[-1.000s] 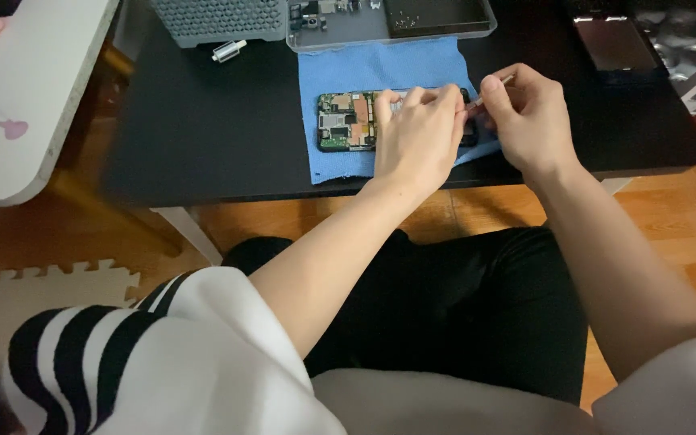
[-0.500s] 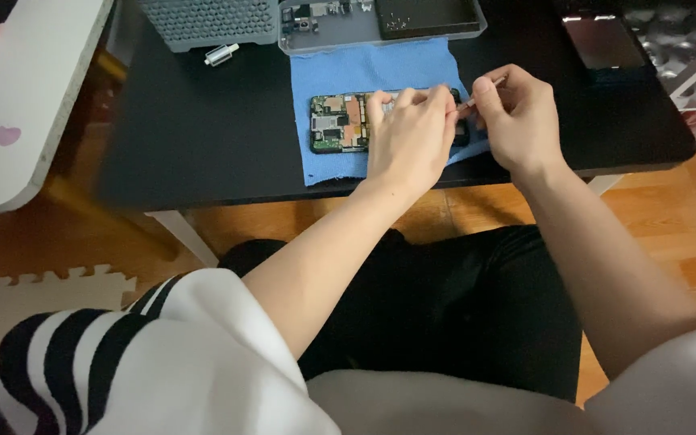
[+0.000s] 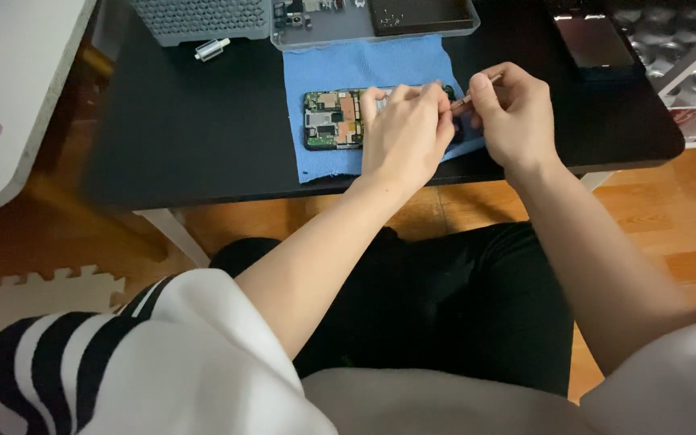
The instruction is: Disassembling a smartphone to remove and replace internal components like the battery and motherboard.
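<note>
An opened phone (image 3: 330,119) with its green circuit board bare lies on a blue cloth (image 3: 348,68) on the black table (image 3: 203,137). My left hand (image 3: 404,133) rests on the phone's right half, fingers pressing down and covering it. My right hand (image 3: 513,113) is just to the right, pinching a thin brown stick tool (image 3: 477,90) whose tip points toward the phone beside my left fingers. The phone's right end is hidden under my hands.
A grey tray (image 3: 324,32) with small parts and a dark panel sits behind the cloth, next to a grey perforated box (image 3: 199,16) and a small white cylinder (image 3: 212,49). A dark phone-like slab (image 3: 594,44) lies at the back right. A white table (image 3: 10,89) stands to the left.
The view has shifted slightly, so the table sits a little higher in the picture. Both hands stay on the phone; the right hand with the tool has drawn a bit closer to the left.
</note>
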